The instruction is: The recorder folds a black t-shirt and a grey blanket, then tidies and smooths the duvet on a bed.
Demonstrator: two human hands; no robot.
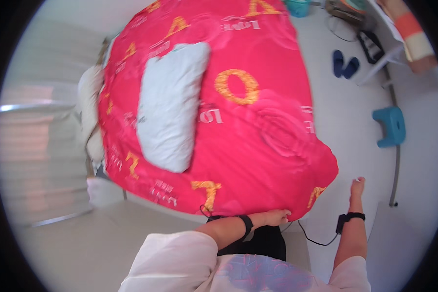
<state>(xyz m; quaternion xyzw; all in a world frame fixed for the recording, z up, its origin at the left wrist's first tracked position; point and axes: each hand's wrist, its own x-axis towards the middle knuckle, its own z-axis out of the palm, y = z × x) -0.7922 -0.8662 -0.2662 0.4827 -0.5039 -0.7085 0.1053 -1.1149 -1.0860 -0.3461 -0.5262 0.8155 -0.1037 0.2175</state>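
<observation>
A red bed sheet (241, 146) with yellow and white letters covers a bed before me, its surface lightly creased. On its left half lies a white pillow (171, 109). My left hand (276, 217) rests at the sheet's near edge, close to the near right corner; its fingers look curled at the fabric, but whether they grip it cannot be told. My right hand (357, 184) is held out over the floor to the right of the bed, apart from the sheet, and something small and white shows at its fingertips. Both wrists wear black bands.
On the floor to the right are a blue plastic stool (390, 126) and dark blue slippers (345, 65). A teal basket (298, 7) stands beyond the bed. A black cable (319, 244) hangs from my right wrist. Light curtains (36, 146) line the left side.
</observation>
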